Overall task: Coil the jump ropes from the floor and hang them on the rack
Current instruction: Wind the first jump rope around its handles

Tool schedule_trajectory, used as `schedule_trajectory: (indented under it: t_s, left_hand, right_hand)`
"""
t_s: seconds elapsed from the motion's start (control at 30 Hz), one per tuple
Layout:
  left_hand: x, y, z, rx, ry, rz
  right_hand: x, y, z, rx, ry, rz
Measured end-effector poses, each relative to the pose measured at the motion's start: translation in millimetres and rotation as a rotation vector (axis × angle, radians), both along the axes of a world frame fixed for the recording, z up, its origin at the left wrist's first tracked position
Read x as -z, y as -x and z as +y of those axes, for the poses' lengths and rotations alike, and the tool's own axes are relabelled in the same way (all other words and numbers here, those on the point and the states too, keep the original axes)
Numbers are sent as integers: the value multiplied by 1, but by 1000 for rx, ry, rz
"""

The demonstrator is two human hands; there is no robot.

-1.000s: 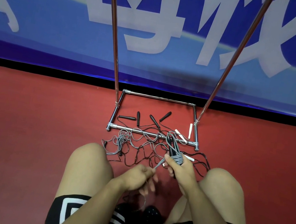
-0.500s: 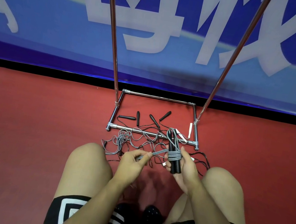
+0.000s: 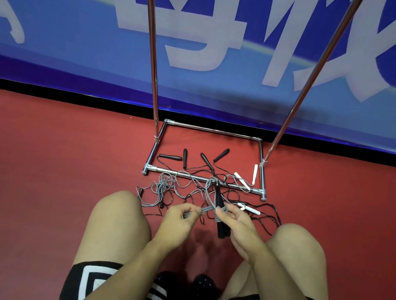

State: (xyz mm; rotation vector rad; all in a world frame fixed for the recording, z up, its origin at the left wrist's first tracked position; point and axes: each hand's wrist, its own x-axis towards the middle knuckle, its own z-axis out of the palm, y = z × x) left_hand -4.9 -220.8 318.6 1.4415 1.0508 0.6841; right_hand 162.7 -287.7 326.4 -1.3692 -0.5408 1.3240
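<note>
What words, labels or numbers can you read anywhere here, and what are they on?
Banner on the wall: large pale characters, cut off by the top edge of the frame, so none reads whole.
Shorts: white stripes only, no text.
Jump rope handles and rack: no label or number to be seen.

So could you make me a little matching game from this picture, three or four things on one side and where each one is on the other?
Things:
1. grey rope
2. black handles
3. white handle
4. rack poles

Places:
A. gripped in the right hand
B. rising in front of the blue banner
C. pinched by the left hand
D. lying on the floor inside the rack base

Pairs: 1-C, 2-A, 3-D, 4-B
</note>
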Motion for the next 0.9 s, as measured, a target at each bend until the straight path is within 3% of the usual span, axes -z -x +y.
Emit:
schedule_trajectory:
  t_s: [0.23, 0.43, 0.73, 0.9]
  left_hand:
    - [-11, 0, -5, 113, -20, -8]
    - [-13, 1, -5, 138, 7, -11]
    - [-9, 1, -3, 170, 59, 95]
    - [-17, 3, -3, 288, 292, 266]
  right_hand:
    - [-1, -1, -3, -33, 57, -135]
    - [-11, 7, -8, -129, 114, 113]
    - [-14, 7, -10, -188, 101, -47]
    - [-7, 6, -10, -124, 54, -229]
